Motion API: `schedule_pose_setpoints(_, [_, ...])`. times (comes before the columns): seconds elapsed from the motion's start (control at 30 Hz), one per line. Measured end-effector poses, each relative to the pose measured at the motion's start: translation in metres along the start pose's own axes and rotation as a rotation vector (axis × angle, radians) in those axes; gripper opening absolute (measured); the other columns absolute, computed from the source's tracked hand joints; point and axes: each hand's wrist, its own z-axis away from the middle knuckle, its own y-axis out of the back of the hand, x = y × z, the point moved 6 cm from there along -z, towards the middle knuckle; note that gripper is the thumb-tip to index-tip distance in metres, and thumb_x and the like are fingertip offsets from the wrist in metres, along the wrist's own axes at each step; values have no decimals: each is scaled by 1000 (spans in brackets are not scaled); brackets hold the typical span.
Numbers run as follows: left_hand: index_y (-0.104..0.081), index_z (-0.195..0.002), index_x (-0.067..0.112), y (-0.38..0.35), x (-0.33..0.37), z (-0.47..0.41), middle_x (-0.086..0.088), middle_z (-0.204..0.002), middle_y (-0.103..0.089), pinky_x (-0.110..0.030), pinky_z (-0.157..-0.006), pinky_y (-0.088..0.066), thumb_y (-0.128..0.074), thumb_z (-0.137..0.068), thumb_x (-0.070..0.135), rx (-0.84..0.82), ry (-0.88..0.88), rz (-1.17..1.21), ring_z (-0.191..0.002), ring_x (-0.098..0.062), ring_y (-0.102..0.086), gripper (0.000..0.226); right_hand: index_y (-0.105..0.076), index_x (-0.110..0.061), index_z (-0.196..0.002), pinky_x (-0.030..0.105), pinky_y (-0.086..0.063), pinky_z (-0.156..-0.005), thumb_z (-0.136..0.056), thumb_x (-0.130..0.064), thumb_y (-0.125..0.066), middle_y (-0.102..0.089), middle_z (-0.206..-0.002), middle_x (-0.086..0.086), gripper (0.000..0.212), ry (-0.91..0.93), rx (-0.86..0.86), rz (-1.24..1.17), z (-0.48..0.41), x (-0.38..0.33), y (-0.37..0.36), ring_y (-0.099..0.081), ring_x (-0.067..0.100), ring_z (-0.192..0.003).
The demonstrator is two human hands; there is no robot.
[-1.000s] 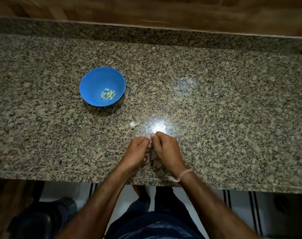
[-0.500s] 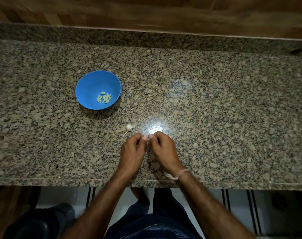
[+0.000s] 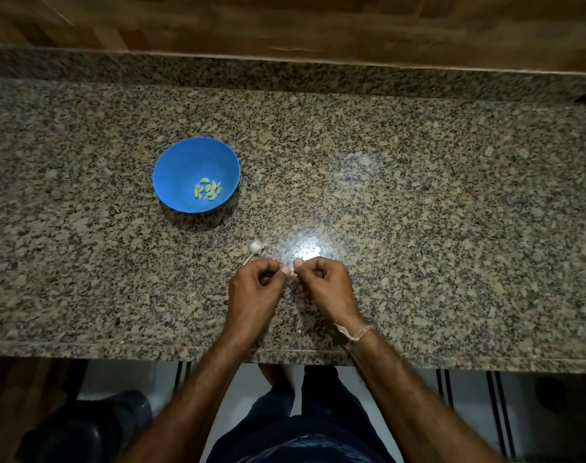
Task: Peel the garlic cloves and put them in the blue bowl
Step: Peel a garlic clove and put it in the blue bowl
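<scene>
Peeling is the step in hand: the left hand (image 3: 255,289) and the right hand (image 3: 321,285) are meeting just above the near part of the speckled granite countertop (image 3: 452,228), fingers curled in, thumb and fingertips of both pinching a small pale garlic clove (image 3: 292,271) between them. Only a sliver of that clove is showing, so whether its skin is partly off is too small to tell. Just beyond the left hand's knuckles, what is left of the garlic bulb (image 3: 255,247) is lying on the stone with its dry stalk pointing toward the person. Farther back and to the left, well apart from the hands, the blue bowl (image 3: 184,162) is sitting upright with a small heap of peeled cloves (image 3: 208,190) gathered low in its near-right side. Judging by that heap, the task is well under way but not finished. A thin pink thread bracelet (image 3: 360,335) is circling the right wrist. The next move is probably calling for the nails to strip the papery skin free, then for one hand to carry the bare clove over to the bowl and drop it among the others.
</scene>
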Motion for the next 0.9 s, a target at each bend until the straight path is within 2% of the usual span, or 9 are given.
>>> schedule_pose_setpoints(0.1, [-78, -94, 19, 1, -1, -3, 8, -81, -75, -18, -69, -55, -73, -96, 27, -11, -2, -44, -78, -4, -70, 10, -68, -18, -77, 34, -60, -74, -97, -34, -71, -70, -75, -3, 25, 1, 22, 42, 0, -1, 1, -67, 11, -70])
schedule_pose_setpoints(0.2, [-79, -103, 18, 1, 0, -4, 8, -91, -76, -24, -77, -59, -74, -96, 27, -29, -27, -74, -87, -6, -72, 12, -68, -18, -76, 21, -54, -65, -98, -35, -70, -69, -70, -6, 27, 18, 65, 71, 0, -4, 3, -64, -1, -62])
schedule_pose_setpoints(0.3, [-79, -102, 17, 3, 4, -4, 8, -90, -76, -23, -75, -59, -75, -95, 24, -5, -58, -98, -85, -6, -71, 11, -66, -18, -75, 10, -46, -56, -98, -34, -70, -65, -65, -8, 29, 68, 78, 92, 1, -8, 5, -58, -6, -55])
schedule_pose_setpoints(0.57, [-75, -87, 18, 6, 11, -5, 9, -80, -68, -14, -62, -48, -74, -92, 19, 27, -106, -184, -73, -7, -63, 5, -64, -18, -77, 10, -43, -54, -99, -37, -68, -63, -68, -8, 29, 105, 12, 161, 0, -11, 3, -54, -5, -55])
schedule_pose_setpoints(0.63, [-73, -86, 18, 5, 11, -6, 7, -80, -68, -20, -63, -52, -72, -92, 18, 23, -97, -177, -74, -9, -63, 6, -66, -14, -80, 15, -47, -57, -100, -33, -67, -65, -70, -3, 28, 8, -79, 64, 0, -9, 2, -57, 2, -59])
schedule_pose_setpoints(0.7, [-72, -87, 17, 4, 10, -7, 6, -81, -68, -25, -65, -53, -72, -92, 17, 20, -72, -156, -75, -12, -63, 4, -66, -9, -85, 22, -50, -59, -101, -27, -64, -67, -73, 2, 24, -146, -211, -176, 2, -4, -2, -59, 12, -62])
schedule_pose_setpoints(0.77, [-72, -88, 16, 3, 7, -9, 4, -80, -68, -23, -64, -52, -73, -92, 18, 20, -37, -125, -75, -12, -63, 4, -67, -7, -87, 22, -52, -59, -101, -23, -63, -67, -74, 3, 21, -279, -289, -395, 5, -1, -6, -59, 12, -61])
schedule_pose_setpoints(0.9, [-73, -86, 16, 1, -8, -11, 1, -79, -71, -20, -63, -50, -71, -94, 20, 18, 50, -96, -75, -15, -66, 9, -69, -4, -89, 21, -58, -60, -97, -15, -68, -71, -77, 7, 14, -459, -251, -656, 4, 10, -8, -65, 14, -65])
